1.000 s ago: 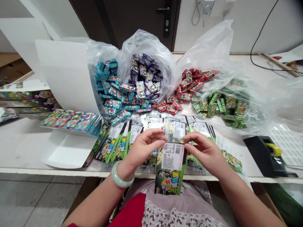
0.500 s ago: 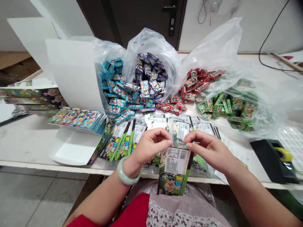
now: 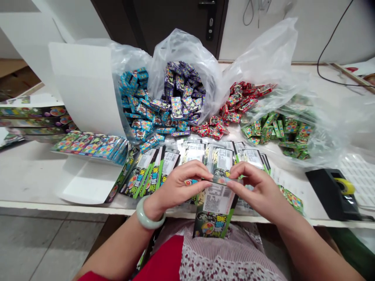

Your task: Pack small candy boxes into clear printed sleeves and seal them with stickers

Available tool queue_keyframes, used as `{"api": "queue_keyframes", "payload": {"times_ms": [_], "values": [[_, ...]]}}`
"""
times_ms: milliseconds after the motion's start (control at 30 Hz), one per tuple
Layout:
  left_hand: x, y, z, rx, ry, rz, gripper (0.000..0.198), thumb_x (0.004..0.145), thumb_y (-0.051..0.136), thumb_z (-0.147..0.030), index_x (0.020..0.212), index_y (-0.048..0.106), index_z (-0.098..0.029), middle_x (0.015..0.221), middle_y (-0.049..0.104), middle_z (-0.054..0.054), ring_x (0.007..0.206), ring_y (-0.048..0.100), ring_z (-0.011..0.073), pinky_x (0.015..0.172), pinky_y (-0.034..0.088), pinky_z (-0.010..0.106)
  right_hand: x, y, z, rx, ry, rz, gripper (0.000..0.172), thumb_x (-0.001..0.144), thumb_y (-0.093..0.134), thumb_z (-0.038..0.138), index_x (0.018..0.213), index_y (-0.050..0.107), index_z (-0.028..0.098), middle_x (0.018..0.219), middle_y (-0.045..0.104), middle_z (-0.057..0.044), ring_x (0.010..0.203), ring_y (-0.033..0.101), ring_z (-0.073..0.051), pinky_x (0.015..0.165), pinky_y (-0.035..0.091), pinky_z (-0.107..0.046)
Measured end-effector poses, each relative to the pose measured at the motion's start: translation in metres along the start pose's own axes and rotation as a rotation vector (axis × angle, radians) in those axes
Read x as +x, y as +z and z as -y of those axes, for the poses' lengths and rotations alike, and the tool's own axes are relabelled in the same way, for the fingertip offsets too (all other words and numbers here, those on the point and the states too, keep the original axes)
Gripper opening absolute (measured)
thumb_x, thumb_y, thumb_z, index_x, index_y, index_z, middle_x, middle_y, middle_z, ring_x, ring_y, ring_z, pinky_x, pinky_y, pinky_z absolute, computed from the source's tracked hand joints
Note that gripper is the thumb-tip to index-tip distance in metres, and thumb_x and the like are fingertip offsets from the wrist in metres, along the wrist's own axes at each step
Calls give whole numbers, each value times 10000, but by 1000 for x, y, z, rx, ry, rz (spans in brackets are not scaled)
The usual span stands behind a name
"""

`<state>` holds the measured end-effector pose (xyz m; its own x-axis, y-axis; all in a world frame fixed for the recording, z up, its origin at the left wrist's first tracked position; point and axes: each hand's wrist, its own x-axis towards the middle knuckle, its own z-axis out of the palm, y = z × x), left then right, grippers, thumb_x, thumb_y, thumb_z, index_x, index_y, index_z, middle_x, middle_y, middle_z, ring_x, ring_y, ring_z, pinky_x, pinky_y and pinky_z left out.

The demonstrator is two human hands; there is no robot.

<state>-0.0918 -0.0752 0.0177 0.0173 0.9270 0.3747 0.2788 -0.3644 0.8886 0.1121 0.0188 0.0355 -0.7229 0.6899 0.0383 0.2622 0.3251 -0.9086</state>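
Both my hands are raised over the front of the table, pinching the top of a green printed carton (image 3: 213,210) with a white label panel. Its upper end is partly hidden by my fingers. My left hand (image 3: 183,187), with a pale green jade bangle (image 3: 147,215) on the wrist, holds the carton's left side. My right hand (image 3: 258,191) holds its right side. Beneath my hands lie several similar cartons (image 3: 149,175) in overlapping rows. Behind them, open plastic bags spill blue (image 3: 136,101), purple (image 3: 180,89), red (image 3: 236,105) and green (image 3: 275,128) sweet packets.
A black tape dispenser (image 3: 331,193) with yellow tape stands at the right. Flat printed cartons (image 3: 90,148) lie at the left beside a bent white card sheet (image 3: 83,86). More stacked cartons (image 3: 32,117) sit at far left. A black cable (image 3: 331,50) runs behind.
The view has shifted slightly. My hands are closer together, and the carton's upper end looks more bent between my fingertips.
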Motion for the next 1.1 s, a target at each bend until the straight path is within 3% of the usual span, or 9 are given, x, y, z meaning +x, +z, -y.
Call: {"api": "queue_keyframes", "payload": {"times_ms": [167, 300, 367, 400, 467, 600, 833, 1100], "values": [[-2, 2, 2, -13, -5, -14, 112, 867, 635, -154, 957, 680, -202, 888, 648, 49, 847, 616, 151, 755, 523, 312, 8, -1, 5, -80, 17, 59, 142, 852, 610, 268, 744, 538, 213, 726, 566, 9, 655, 513, -135, 559, 392, -272], [-8, 0, 7, -40, -40, -11, 93, 870, 629, -155, 936, 675, -201, 902, 639, 49, 857, 615, 151, 758, 514, 310, 5, -3, 0, -62, -152, 105, 154, 901, 583, 240, 754, 548, 213, 795, 581, -2, 749, 552, -139, 655, 436, -284], [-11, -1, 9, -48, -65, -17, 97, 869, 627, -145, 933, 673, -201, 917, 637, 48, 878, 613, 149, 773, 503, 305, 0, -3, -6, -60, -219, 124, 68, 907, 595, 234, 840, 588, 222, 898, 597, -19, 861, 575, -154, 745, 461, -305], [-12, -1, 11, -51, -83, -24, 99, 869, 627, -143, 937, 671, -201, 926, 634, 47, 888, 611, 148, 780, 498, 301, -3, -1, -9, -69, -232, 112, 8, 906, 601, 226, 900, 601, 230, 953, 598, -29, 918, 577, -163, 783, 468, -316], [-13, 2, 14, -59, -124, -47, 96, 865, 633, -152, 942, 659, -203, 937, 623, 42, 900, 604, 147, 783, 489, 294, -7, 3, -17, -85, -244, 46, 93, 905, 600, 197, 986, 601, 244, 1020, 589, -41, 982, 571, -171, 823, 475, -329], [-15, 13, 20, -128, -207, -83, 94, 878, 623, -187, 967, 621, -215, 972, 620, 39, 929, 597, 154, 783, 486, 292, -12, 17, -30, -63, -279, -105, 139, 913, 560, 140, 998, 584, 247, 1004, 573, -37, 952, 569, -159, 790, 492, -310], [-17, 18, 25, -79, -111, -112, 109, 897, 596, -163, 970, 625, -239, 898, 613, 21, 868, 584, 146, 772, 477, 291, -13, 15, -36, -9, -285, -179, 164, 911, 559, 126, 1014, 592, 250, 1032, 571, -36, 994, 561, -159, 807, 491, -299], [-10, 18, 21, -60, -157, -86, 109, 891, 595, -172, 974, 643, -225, 892, 633, 37, 858, 608, 161, 744, 501, 262, -14, 15, -26, -20, -277, -206, 92, 903, 544, 144, 937, 574, 224, 925, 589, -28, 922, 569, -158, 811, 483, -317]]}}
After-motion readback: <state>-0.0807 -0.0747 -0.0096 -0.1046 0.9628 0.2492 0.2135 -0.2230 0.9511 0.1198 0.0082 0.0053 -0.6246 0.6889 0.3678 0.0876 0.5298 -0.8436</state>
